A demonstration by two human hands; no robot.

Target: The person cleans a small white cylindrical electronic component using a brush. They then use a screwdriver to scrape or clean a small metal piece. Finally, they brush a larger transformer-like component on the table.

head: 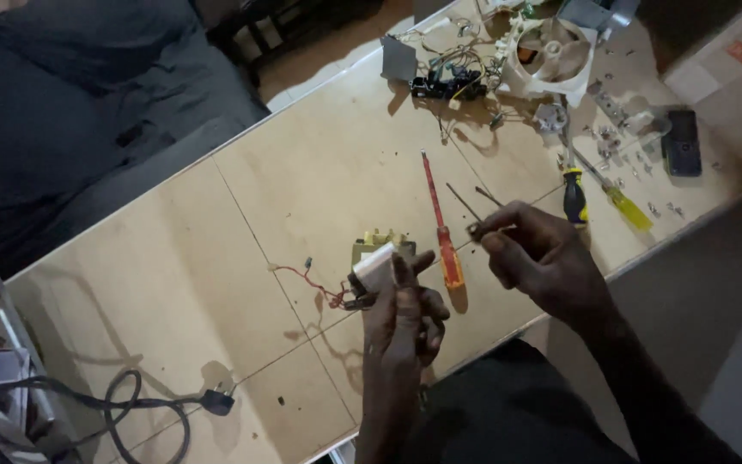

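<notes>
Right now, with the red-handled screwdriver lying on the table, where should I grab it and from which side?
Grip the red-handled screwdriver by its thick orange grip, the end nearest the person. It lies flat, thin shaft pointing away, so come down from above, fingers across the grip. The left hand is just beside it; the right hand holds thin probes.

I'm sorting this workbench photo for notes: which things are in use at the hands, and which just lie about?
In use:
left hand holding a small electrical part with red wires
right hand holding thin pliers

Lying about:
red screwdriver
yellow screwdriver
white fan housing
black phone
black power cord
</notes>
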